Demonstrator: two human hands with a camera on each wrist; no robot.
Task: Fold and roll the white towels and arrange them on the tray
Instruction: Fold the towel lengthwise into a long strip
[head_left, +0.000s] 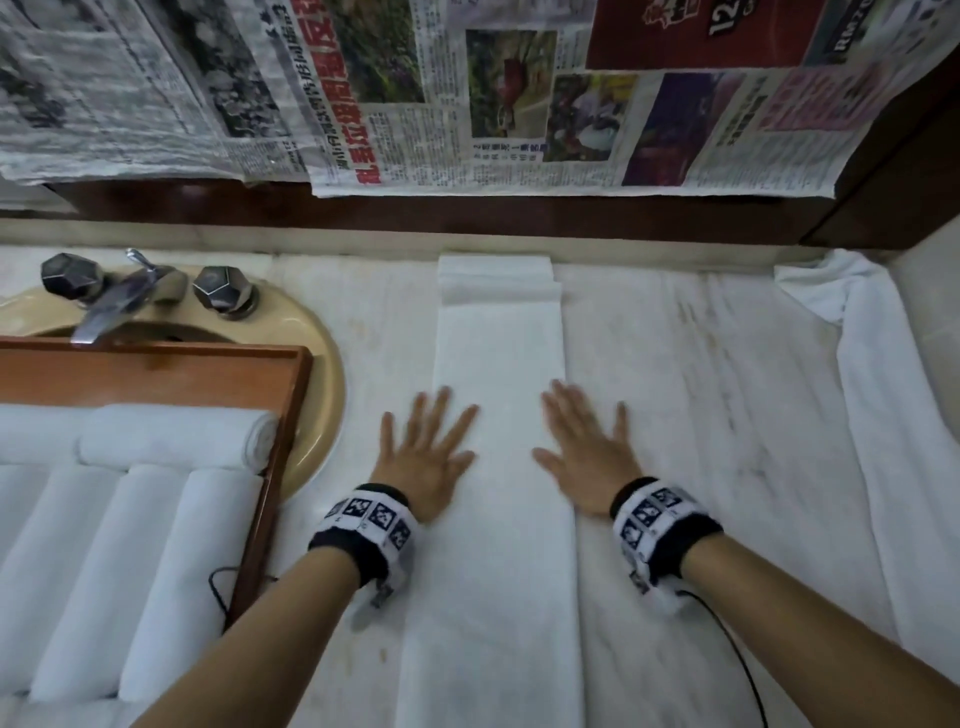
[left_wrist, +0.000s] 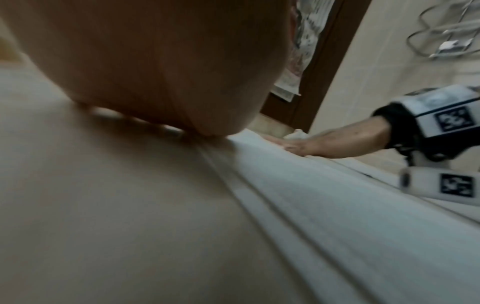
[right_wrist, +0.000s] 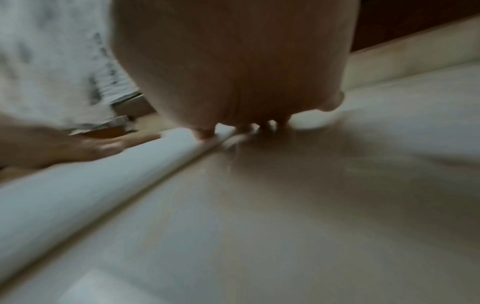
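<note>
A white towel (head_left: 498, 364) lies folded into a long narrow strip down the middle of the marble counter (head_left: 701, 389), its far end doubled back. My left hand (head_left: 426, 452) lies flat with spread fingers on the strip's left edge. On the right edge my right hand (head_left: 584, 452) lies flat too. Both palms press down, holding nothing. A wooden tray (head_left: 291, 395) at the left carries several rolled white towels (head_left: 176, 436). The left wrist view shows the towel strip (left_wrist: 337, 216) and my right hand (left_wrist: 324, 144) on it. The right wrist view is blurred, with the strip (right_wrist: 78, 185) beside my palm.
A beige sink (head_left: 317, 353) with a chrome faucet (head_left: 119, 296) sits under the tray at the far left. Another loose white towel (head_left: 872, 395) is heaped along the counter's right side. Newspaper sheets (head_left: 467, 93) cover the wall behind the counter.
</note>
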